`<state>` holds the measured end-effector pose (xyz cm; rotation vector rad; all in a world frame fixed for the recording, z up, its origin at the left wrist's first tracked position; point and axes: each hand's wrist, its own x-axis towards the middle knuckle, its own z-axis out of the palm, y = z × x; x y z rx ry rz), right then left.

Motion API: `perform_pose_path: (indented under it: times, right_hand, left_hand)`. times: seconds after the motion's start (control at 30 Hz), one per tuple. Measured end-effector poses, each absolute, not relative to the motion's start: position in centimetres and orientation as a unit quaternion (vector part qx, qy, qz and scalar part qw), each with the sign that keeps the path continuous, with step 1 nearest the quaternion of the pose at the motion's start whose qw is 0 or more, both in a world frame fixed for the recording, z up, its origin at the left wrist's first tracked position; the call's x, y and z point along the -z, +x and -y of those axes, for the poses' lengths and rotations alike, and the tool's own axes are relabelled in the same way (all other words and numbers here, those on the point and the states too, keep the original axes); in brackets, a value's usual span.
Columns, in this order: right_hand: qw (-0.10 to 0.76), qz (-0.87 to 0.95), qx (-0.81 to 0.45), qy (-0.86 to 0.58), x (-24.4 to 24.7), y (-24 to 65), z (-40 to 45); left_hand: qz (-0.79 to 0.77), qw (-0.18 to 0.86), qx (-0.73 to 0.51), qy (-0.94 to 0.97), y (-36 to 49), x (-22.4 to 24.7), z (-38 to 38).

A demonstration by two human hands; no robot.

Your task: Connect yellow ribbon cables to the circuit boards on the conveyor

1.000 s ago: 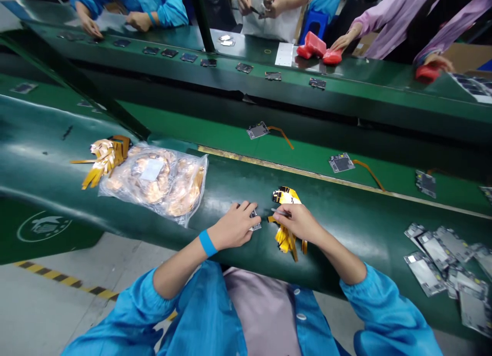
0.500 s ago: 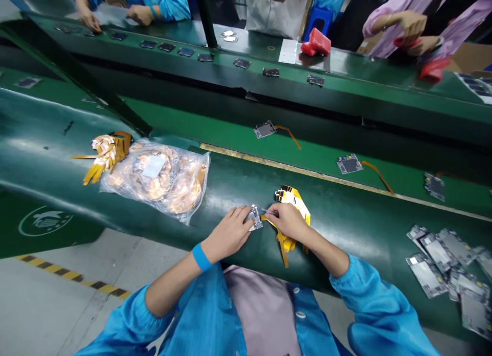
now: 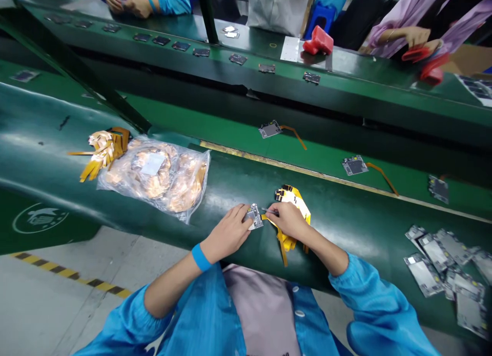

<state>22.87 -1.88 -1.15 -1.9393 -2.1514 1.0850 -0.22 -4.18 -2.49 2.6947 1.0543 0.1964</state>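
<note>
My left hand (image 3: 229,230) is closed on a small grey circuit board (image 3: 254,216), holding it on the green bench. Just right of it, my right hand (image 3: 287,220) pinches a thin tool (image 3: 270,212) whose tip points to the board's right edge. An orange flex strip (image 3: 264,217) lies between the board and my right fingers; whether it is joined to the board cannot be made out. Under and behind my right hand is a bundle of yellow flex cables (image 3: 298,202) with black ends, partly hidden by the hand.
A clear bag (image 3: 154,179) of copper-coloured parts and another flex bundle (image 3: 103,148) lie at left. Several boards (image 3: 434,251) are piled at right. Boards with orange strips (image 3: 354,165) lie on the belt. People work across the line, near red objects (image 3: 321,39).
The boards with strips on the near belt have shifted slightly right, those on the far belt slightly left. Across the line, a person's hands have come together. My hands have barely moved.
</note>
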Motion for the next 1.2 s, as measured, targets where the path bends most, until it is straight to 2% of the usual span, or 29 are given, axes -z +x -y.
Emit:
perform_pose_path:
  times: [0.6,1.0,1.2]
  right_hand:
    - [-0.015,0.704,-0.366,-0.609,0.7,22.5,0.7]
    - [-0.014,0.736,-0.32,-0.597,0.3,22.5,1.2]
    - [-0.015,0.791,-0.295,-0.536,-0.3,22.1,1.6]
  left_hand:
    - [-0.353,0.101,-0.053,0.929,0.1,2.6,4.6]
    - [-0.346,0.094,-0.006,0.934,1.1,1.6,4.0]
    - [-0.338,0.062,0.004,0.939,1.0,1.7,4.0]
